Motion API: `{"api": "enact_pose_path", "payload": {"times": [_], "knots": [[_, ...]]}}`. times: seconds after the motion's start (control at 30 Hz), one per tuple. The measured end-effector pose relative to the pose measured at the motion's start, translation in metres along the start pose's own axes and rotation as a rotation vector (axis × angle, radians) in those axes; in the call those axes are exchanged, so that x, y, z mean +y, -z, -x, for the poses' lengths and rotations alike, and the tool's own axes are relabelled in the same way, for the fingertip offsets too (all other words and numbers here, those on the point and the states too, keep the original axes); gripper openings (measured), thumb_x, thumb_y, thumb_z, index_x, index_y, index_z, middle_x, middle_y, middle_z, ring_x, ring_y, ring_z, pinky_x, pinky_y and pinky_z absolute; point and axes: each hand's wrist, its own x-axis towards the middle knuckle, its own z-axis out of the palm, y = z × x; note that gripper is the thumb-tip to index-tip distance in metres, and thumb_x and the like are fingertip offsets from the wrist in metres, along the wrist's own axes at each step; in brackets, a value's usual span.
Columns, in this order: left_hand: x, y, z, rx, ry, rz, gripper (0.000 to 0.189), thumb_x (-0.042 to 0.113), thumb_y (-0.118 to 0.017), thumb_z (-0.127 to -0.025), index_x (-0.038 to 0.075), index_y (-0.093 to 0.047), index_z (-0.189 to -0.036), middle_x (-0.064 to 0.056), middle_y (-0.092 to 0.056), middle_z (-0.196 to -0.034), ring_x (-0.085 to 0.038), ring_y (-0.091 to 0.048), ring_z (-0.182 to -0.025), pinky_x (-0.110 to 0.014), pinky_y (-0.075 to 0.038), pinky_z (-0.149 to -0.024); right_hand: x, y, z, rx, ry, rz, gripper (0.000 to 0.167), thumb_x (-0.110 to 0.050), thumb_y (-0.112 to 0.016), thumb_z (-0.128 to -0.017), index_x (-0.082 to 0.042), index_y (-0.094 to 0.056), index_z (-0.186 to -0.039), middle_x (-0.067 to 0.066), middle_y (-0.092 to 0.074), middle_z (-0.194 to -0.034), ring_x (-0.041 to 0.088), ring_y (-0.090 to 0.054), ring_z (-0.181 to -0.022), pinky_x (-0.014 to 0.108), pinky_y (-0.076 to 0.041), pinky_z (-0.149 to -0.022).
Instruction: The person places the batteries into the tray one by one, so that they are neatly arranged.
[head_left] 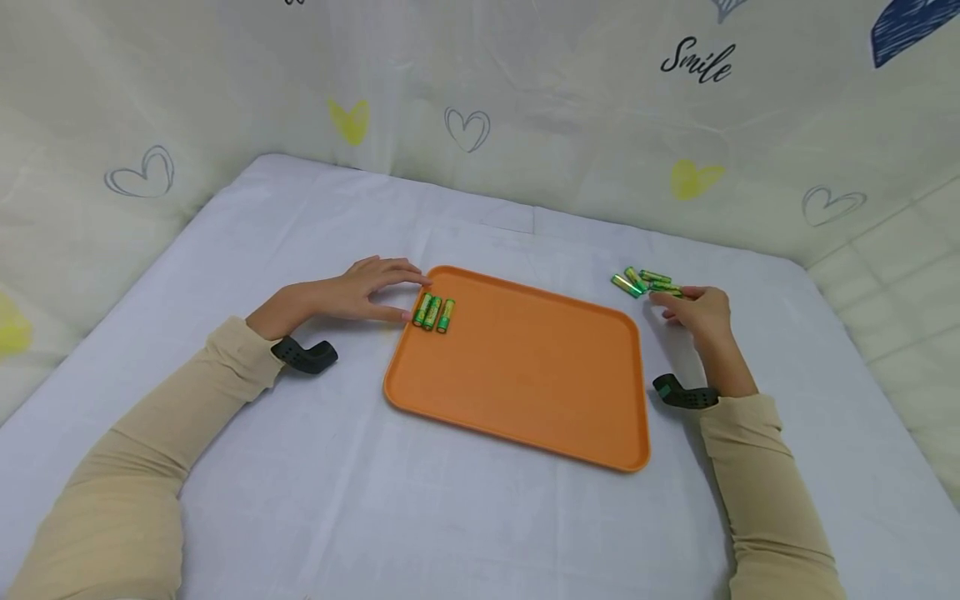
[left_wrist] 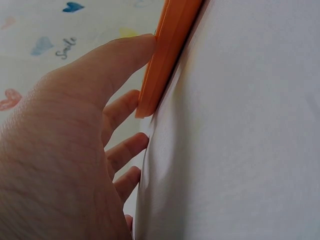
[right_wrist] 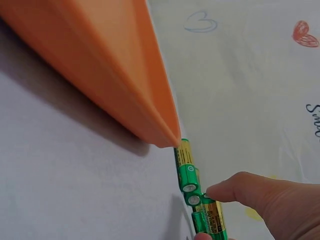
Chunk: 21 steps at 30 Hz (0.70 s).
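Three green-and-gold batteries (head_left: 431, 312) lie side by side at the left end of an orange tray (head_left: 525, 367). My left hand (head_left: 363, 290) is at that end, its thumb and a fingertip touching the tray's rim, the fingers spread and loosely bent. Beyond the tray's far right corner, several more batteries (head_left: 628, 283) lie in a loose cluster on the cloth. There my right hand (head_left: 701, 315) pinches one battery (right_wrist: 215, 219) between thumb and a finger, beside the others. Its remaining fingers are mostly hidden in the right wrist view.
A white cloth (head_left: 465, 517) covers the table beneath the tray. Behind it hangs a pale curtain (head_left: 570, 108) printed with hearts and lettering. Dark devices (head_left: 306, 355) are worn at both wrists, below beige sleeves.
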Motion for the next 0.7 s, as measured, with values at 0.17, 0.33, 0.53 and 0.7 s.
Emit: {"api": "enact_pose_path", "payload": {"times": [0.17,0.33,0.53,0.7], "knots": [[-0.002,0.001,0.003,-0.003,0.024,-0.008,0.061,0.041,-0.064,-0.093,0.020,-0.044,-0.146,-0.007,-0.037,-0.149,-0.031,-0.016,-0.146,-0.058,0.001,-0.115,-0.009,-0.008,0.002,-0.033,0.054,-0.065,0.074,-0.030,-0.070,-0.089,0.010,-0.035,-0.140,-0.010,-0.057,-0.074,-0.002,-0.059,-0.057,0.015,-0.050,-0.066],[-0.001,0.002,0.004,-0.004,0.035,-0.012,0.063,0.044,-0.063,-0.093,0.021,-0.042,-0.147,-0.007,-0.036,-0.149,-0.031,-0.016,-0.146,-0.058,0.001,-0.115,-0.016,-0.011,0.007,-0.043,0.084,-0.055,0.074,-0.028,-0.068,-0.090,0.011,-0.033,-0.142,0.010,-0.052,-0.105,-0.003,-0.058,-0.059,0.014,-0.051,-0.065],[0.001,0.001,0.001,-0.005,0.024,-0.012,0.062,0.044,-0.064,-0.093,0.021,-0.043,-0.147,-0.006,-0.037,-0.149,-0.029,-0.018,-0.145,-0.057,0.001,-0.115,-0.023,-0.013,0.015,-0.067,0.114,-0.032,0.075,-0.031,-0.068,-0.091,0.012,-0.035,-0.142,0.015,-0.049,-0.116,-0.005,-0.058,-0.061,0.013,-0.051,-0.067],[0.001,0.001,-0.001,-0.012,0.022,-0.020,0.062,0.045,-0.063,-0.093,0.023,-0.043,-0.147,-0.004,-0.037,-0.149,-0.027,-0.019,-0.145,-0.056,0.000,-0.116,-0.032,-0.019,0.026,-0.109,0.188,-0.019,0.078,-0.035,-0.070,-0.090,0.011,-0.035,-0.143,0.015,-0.050,-0.118,-0.004,-0.059,-0.065,0.011,-0.050,-0.066]]}}
